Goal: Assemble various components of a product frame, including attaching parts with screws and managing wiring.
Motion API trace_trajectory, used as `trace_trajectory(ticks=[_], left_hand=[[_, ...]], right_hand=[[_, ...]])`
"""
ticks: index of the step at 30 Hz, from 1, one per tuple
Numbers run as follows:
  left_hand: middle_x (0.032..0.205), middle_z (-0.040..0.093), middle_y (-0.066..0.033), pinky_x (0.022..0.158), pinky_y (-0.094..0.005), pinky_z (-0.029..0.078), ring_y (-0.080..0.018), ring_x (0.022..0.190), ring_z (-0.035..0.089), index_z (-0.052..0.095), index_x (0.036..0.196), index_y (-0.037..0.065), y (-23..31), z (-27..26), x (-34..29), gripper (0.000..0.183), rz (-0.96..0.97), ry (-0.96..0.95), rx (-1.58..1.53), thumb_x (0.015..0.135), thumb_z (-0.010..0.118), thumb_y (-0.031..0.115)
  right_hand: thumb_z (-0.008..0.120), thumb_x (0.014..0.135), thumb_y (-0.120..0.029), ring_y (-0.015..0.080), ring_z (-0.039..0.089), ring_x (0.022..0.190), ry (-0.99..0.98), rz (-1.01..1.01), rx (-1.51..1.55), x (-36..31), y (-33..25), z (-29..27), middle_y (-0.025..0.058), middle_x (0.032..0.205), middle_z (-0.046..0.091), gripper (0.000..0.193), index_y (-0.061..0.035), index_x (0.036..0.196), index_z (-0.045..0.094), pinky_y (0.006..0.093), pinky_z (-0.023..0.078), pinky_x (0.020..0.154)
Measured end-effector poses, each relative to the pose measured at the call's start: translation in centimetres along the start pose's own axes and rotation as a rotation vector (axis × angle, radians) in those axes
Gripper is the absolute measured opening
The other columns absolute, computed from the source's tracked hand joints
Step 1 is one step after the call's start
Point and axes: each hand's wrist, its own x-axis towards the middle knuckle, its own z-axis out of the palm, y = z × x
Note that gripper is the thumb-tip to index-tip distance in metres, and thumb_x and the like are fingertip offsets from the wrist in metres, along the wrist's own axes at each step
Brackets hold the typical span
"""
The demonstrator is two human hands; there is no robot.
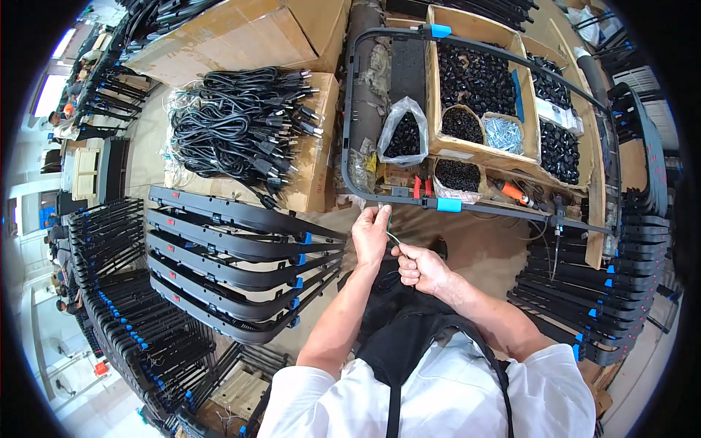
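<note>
In front of my chest, my left hand [370, 232] pinches thin wires [394, 238], which look green and white. My right hand [422, 269] is closed around the same wires a little lower and to the right. A short stretch of wire shows between the two hands; its ends are hidden by my fingers. Just beyond my left hand runs the near bar of a black tubular frame [398, 199] with rounded corners. Blue tape [448, 205] wraps that near bar, and another blue piece [439, 31] is on the far bar.
Bundled black power cords [241, 128] lie on cardboard at the left. Black curved frames [241, 248] are stacked below them, with more frames [599, 292] at the right. Wooden bins [482, 152] hold black parts and silver screws [502, 136]. An orange-handled tool [515, 193] lies nearby.
</note>
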Motion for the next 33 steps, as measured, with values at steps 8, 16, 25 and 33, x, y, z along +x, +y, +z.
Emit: trace_trajectory(ticks=[8,16,25,33], left_hand=[[0.074,0.069,-0.0082,0.06,-0.037,0.051,-0.0182,0.06,0.064,0.066,0.099,0.002,1.3,-1.4,0.2,0.031,0.2,-0.148,0.414,0.11,0.055,0.029],[0.08,0.074,-0.0091,0.066,-0.0384,0.054,-0.0215,0.065,0.066,0.067,0.114,0.003,1.8,-1.9,1.0,0.033,0.148,-0.287,0.487,0.113,0.049,0.031],[0.088,0.078,-0.0051,0.057,-0.0282,0.053,-0.0105,0.06,0.065,0.069,0.111,0.003,2.3,-3.2,1.8,0.029,-0.136,-0.361,0.182,0.11,0.057,0.029],[0.092,0.08,-0.0064,0.063,-0.0271,0.053,-0.0093,0.067,0.066,0.07,0.112,0.0,1.7,-2.6,1.3,0.031,-0.031,-0.34,0.113,0.112,0.053,0.026]], right_hand=[[0.049,0.114,-0.031,0.007,0.034,0.051,-0.008,-0.073,0.01,-0.5,-0.1,0.0,-0.0066,0.065,0.038,0.026,-0.0069,0.109,0.059,0.0249,0.03,0.047],[0.05,0.114,-0.031,0.0064,0.034,0.051,-0.013,-0.098,-0.028,-0.5,0.3,0.0,-0.0067,0.063,0.038,0.028,-0.0058,0.111,0.06,0.0248,0.029,0.048],[0.048,0.114,-0.031,0.0064,0.034,0.051,-0.044,-0.132,-0.009,-0.2,0.4,1.0,-0.0067,0.064,0.038,0.027,-0.0069,0.11,0.06,0.0252,0.029,0.048],[0.048,0.114,-0.032,0.0064,0.034,0.05,-0.032,-0.14,0.02,-0.1,0.6,-0.2,-0.0069,0.063,0.037,0.027,-0.0081,0.109,0.059,0.0247,0.029,0.048]])
